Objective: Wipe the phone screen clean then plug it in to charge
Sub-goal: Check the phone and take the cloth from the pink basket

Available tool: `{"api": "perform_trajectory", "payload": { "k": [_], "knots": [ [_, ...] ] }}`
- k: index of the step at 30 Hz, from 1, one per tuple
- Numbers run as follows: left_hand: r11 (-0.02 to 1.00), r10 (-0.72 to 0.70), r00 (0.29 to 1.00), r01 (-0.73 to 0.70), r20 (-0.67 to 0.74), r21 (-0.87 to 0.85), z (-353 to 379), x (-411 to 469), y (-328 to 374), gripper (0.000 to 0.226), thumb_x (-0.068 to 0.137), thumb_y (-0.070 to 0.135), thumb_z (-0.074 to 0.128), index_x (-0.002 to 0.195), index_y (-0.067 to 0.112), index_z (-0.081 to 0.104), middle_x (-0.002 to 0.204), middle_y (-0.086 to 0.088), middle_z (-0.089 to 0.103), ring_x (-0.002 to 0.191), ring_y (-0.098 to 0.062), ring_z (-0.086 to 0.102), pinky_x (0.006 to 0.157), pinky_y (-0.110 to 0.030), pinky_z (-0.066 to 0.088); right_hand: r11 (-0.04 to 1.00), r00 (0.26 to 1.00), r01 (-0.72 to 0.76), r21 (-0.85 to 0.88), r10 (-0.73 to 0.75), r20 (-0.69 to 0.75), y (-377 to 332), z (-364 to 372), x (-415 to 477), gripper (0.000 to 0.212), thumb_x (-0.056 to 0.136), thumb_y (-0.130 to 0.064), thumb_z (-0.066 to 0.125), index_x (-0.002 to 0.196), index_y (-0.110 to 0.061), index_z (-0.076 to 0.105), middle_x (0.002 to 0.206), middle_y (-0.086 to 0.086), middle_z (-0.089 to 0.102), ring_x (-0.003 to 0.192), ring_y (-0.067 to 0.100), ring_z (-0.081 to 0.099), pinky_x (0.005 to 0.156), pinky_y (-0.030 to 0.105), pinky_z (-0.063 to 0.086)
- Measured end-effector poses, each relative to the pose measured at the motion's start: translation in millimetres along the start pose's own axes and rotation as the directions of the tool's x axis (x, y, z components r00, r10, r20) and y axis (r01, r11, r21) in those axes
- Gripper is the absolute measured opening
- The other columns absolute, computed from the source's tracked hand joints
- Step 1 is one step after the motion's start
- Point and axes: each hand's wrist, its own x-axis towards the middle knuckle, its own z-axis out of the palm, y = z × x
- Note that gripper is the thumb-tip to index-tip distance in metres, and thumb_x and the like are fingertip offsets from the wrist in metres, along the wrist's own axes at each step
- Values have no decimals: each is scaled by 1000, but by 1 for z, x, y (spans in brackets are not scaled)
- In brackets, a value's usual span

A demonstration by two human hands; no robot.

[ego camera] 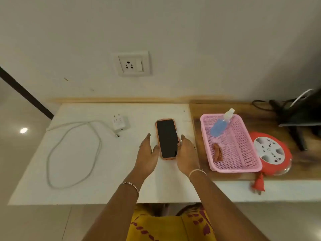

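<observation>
A phone [167,138] in an orange case lies screen up on the white table [86,171], its screen dark. My left hand [147,154] sits at the phone's left edge, fingers straight, thumb touching the case. My right hand [186,154] is against the phone's right edge with its fingers straight along the side. A white charger adapter [119,122] lies to the left, and its white cable [73,150] loops across the table. A wall socket [131,64] with a switch is above the table.
A pink mesh basket [243,164] on the wooden top at right holds a blue spray bottle [220,125] and a small orange clip [217,152]. A red extension reel [271,153] sits beside it. Dark cables and a stand [295,115] fill the far right corner.
</observation>
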Motion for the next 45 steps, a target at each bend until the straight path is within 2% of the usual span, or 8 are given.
{"api": "perform_trajectory", "payload": {
  "k": [5,9,12,14,25,28,32,45],
  "knots": [
    [943,-137,980,175,147,-283,12,16,-12,48,99,25,43,145,26,30,148,10,34,135,-5,36,110,-27,34,1000,998,-2,-25,0,-65,6,14,16,35,99,-14,41,133,-10,47,126,7,57,115,24,53,94,36,50],
    [893,-112,979,174,170,-416,19,20,-10,28,99,13,41,103,39,49,105,25,53,84,23,57,69,-2,44,983,991,-74,168,92,-100,3,17,21,35,98,-12,46,133,-10,50,125,8,59,114,26,56,95,37,50],
    [837,-147,979,200,144,-510,16,20,-9,48,99,13,42,145,17,31,139,7,47,124,-7,48,94,-20,40,926,986,-141,351,162,-29,4,18,25,39,97,-6,45,136,-8,47,131,8,56,120,26,54,100,40,47],
    [806,-173,976,219,136,-549,13,18,-9,56,98,12,44,149,12,21,149,0,39,133,-18,41,99,-28,39,896,983,-176,407,183,22,6,18,27,40,98,-6,45,138,-10,46,133,6,55,121,25,53,101,38,45],
    [737,-187,981,176,54,-652,6,11,-4,45,98,11,46,143,13,38,138,-1,52,121,-18,52,88,-27,48,493,970,-234,838,181,165,18,12,8,30,95,-11,53,122,-19,63,111,-4,70,97,14,68,69,27,57],
    [737,-155,986,153,56,-658,7,7,-4,33,101,18,41,132,14,53,128,-2,62,118,-19,59,96,-29,49,425,970,-232,875,174,173,15,11,3,30,94,-8,55,121,-19,64,111,-3,70,101,16,67,77,34,58],
    [695,-120,988,156,101,-702,6,5,-10,30,102,21,36,110,25,64,118,-2,68,111,-16,64,96,-31,49,382,968,-237,893,167,186,12,14,-3,29,92,-7,57,119,-18,65,113,0,69,105,21,65,90,42,54],
    [631,-107,986,167,128,-757,6,16,-42,34,99,17,43,129,6,55,128,-13,62,117,-27,60,91,-35,54,361,964,-263,895,146,224,19,33,-4,31,94,-3,53,122,-11,61,116,6,67,104,20,65,88,40,54]
  ]
}}
